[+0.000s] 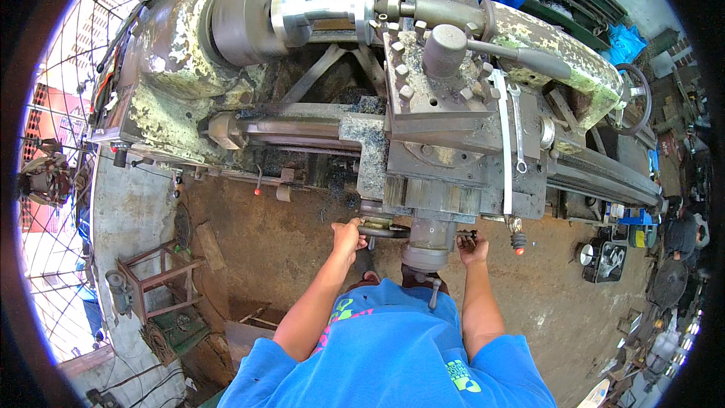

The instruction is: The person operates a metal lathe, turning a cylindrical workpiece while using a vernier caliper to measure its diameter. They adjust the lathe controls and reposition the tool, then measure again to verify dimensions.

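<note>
I stand at a worn metal lathe. My left hand (347, 239) is closed round the rim of a dark handwheel (387, 232) at the front of the carriage. To the right of the round cross-slide dial (429, 242), my right hand (473, 249) grips a small dark handle (466, 235), partly hidden by the fingers. A shiny flanged metal workpiece (328, 7) sits between the chuck (243, 17), whose surface looks smeared, and the tailstock centre (391, 6). The tool post (445, 51) stands close to the workpiece's right flange.
A combination wrench (518, 130) and a white strip (504, 151) lie on the carriage's right side. Dark chips (340, 177) cling near the bed. A lever with a small crank (434, 293) juts toward my body. A wooden frame (160, 281) stands at left, a dark tray (610, 261) at right.
</note>
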{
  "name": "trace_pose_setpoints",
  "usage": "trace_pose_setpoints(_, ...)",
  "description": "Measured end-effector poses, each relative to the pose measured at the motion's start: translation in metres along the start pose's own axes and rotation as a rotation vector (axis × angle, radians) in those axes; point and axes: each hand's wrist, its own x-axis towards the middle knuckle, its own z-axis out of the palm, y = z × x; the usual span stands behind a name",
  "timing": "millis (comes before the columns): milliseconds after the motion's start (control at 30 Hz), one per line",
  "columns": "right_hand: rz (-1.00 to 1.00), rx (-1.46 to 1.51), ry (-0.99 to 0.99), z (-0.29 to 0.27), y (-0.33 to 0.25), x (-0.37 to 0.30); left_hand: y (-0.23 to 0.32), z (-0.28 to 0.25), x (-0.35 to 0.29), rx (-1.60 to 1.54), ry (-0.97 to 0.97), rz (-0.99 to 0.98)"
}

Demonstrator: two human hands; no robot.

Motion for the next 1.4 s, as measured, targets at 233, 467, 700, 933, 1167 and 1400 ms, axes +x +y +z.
trace_pose_setpoints(233, -0.008, 0.026, 0.084, 0.007, 0.0, -0.007, -0.005, -0.006, 0.012, -0.009, -0.034, -0.011)
trace_pose_setpoints(467, 0.018, 0.083, 0.065, 0.006, 0.001, -0.008, -0.006, -0.008, 0.017, -0.022, -0.028, -0.028)
trace_pose_setpoints(700, 0.026, 0.1, 0.02, -0.001, 0.0, -0.009, -0.007, -0.01, 0.02, -0.034, -0.019, -0.039)
trace_pose_setpoints(933, 0.019, 0.123, 0.067, -0.002, -0.001, -0.008, -0.005, -0.011, 0.018, -0.047, -0.05, -0.01)
trace_pose_setpoints(1167, 0.024, 0.106, 0.031, 0.0, -0.001, -0.012, -0.003, -0.008, 0.015, -0.052, 0.019, -0.005)
trace_pose_setpoints(1400, 0.021, 0.086, 0.006, -0.005, -0.001, -0.008, 0.0, -0.011, 0.014, -0.048, -0.015, -0.033)
